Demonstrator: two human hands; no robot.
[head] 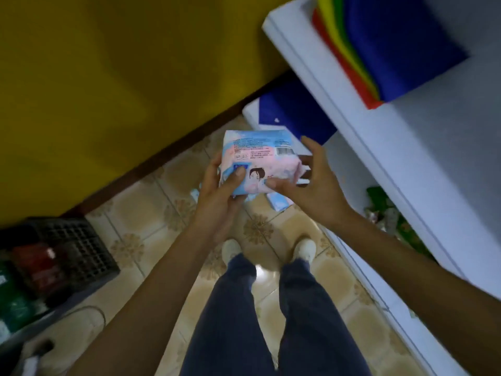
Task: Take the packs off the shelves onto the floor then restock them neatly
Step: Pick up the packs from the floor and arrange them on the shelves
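pack: soft pink-and-blue pack [257, 161], held up in the air in front of the person, over the floor and just left of the shelves. The printed side faces the camera, with a barcode near the top right and a little drawn face lower down. It isn't touching shelf or floor.
left hand: the left hand [219, 194] grips the pack's left edge, thumb flat on the front by a blue label, the rest wrapped round behind.
right hand: the right hand [309, 183] has the lower right corner, thumb pinching the front, fingers [309, 143] spread round the right side. Something white peeks out under the palm, can't tell what it is.
shelves: white shelves [406, 147] run along the right of the view, pretty blurry.
top shelf: a stack of folded sheets [393, 50], blue on top with green, yellow and red edges showing.
lower shelf: green packets [385, 210] tucked underneath, smeared. Further back there's a dark blue slab [292, 112] on a low white board.
floor: beige patterned tile floor [151, 213]. A couple of other packs [279, 203], light blue, lie on it right below the hands, mostly hidden.
crate: black plastic crate [73, 251] at the left, near the yellow wall [122, 77]. There's red and green stuff by it, too dark to make out.
person: standing, dark blue trousers [306, 308], white shoes [230, 248].
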